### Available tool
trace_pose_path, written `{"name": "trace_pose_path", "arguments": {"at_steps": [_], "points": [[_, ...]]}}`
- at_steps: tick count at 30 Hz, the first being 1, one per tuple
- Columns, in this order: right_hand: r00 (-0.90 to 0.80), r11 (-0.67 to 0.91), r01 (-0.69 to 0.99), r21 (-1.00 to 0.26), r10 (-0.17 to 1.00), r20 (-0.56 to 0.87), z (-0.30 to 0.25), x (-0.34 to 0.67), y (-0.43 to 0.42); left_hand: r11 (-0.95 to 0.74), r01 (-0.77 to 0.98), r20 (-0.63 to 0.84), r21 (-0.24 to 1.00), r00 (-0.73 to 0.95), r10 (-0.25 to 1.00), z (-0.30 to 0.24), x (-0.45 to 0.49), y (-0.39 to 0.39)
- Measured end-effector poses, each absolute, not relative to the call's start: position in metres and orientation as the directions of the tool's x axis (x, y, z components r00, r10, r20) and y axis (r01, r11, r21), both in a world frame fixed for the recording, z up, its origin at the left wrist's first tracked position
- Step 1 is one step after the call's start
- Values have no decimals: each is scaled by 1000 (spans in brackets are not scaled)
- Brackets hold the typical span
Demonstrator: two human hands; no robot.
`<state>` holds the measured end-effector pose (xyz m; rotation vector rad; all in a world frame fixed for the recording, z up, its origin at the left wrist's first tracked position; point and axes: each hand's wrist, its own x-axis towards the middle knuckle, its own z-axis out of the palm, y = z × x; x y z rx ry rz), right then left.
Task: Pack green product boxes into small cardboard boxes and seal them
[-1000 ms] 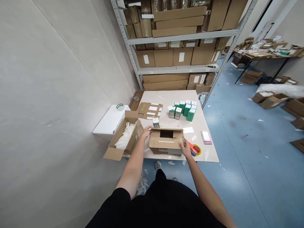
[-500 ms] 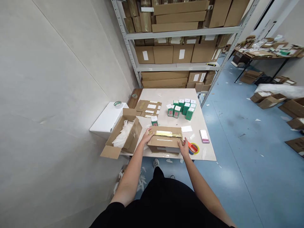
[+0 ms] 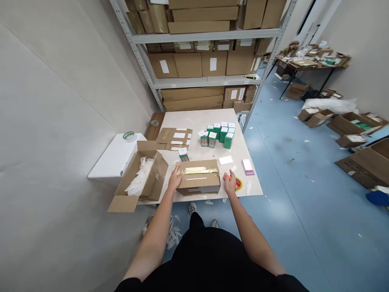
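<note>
A closed cardboard box [image 3: 199, 180] with shiny tape along its top lies at the table's front edge. My left hand [image 3: 175, 178] grips the box's left end, fingers on the top edge. To the right of the box, my right hand [image 3: 230, 182] is closed around the orange handle of a tape dispenser; its yellow-rimmed tape roll [image 3: 239, 184] shows beside the palm, and the hand covers the rest. Just behind the box stands a small green-and-white carton [image 3: 183, 155]. A white card [image 3: 225, 160] lies behind my right hand.
An open carton [image 3: 159, 174] with white packing material stands left, beside a white box [image 3: 114, 156] bearing a tape roll [image 3: 128, 135]. Flattened cardboard [image 3: 173, 138] and several green cartons [image 3: 223, 134] occupy the table's back. Behind rises a shelf rack [image 3: 206, 82]. A small pale stack [image 3: 248, 166] lies right.
My right hand has left the box's right end and moved onto the tape dispenser. My left hand stays on the box. The whole view has shifted, with the scene sliding left.
</note>
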<state>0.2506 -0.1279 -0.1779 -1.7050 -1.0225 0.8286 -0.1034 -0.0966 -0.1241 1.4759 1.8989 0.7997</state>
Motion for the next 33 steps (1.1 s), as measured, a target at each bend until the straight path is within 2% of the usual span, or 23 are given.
{"name": "trace_pose_path", "arguments": {"at_steps": [2, 4, 9, 12, 16, 21, 25, 33], "points": [[450, -244, 384, -890, 892, -50, -187, 272, -122, 210, 631, -99, 747, -206, 973, -127, -105, -96], [444, -310, 472, -825, 892, -81, -201, 293, -116, 210, 644, -102, 736, -202, 974, -130, -107, -94], [309, -414, 505, -757, 906, -290, -244, 322, -115, 255, 684, -139, 684, -222, 965, -138, -114, -89], [244, -417, 547, -726, 909, -338, -267, 323, -125, 253, 691, -142, 677, -215, 966, -142, -117, -92], [274, -412, 615, -672, 911, -308, -284, 314, -130, 240, 689, -135, 683, -204, 970, -143, -120, -102], [381, -498, 479, -723, 860, -340, -286, 313, -123, 268, 685, -165, 678, -214, 963, -137, -121, -104], [433, -493, 428, -758, 848, -306, -278, 327, -131, 230, 680, -152, 696, -174, 973, -134, -123, -99], [505, -477, 492, -728, 838, -207, -261, 337, -158, 143, 624, -119, 768, -82, 990, -132, -117, -92]]}}
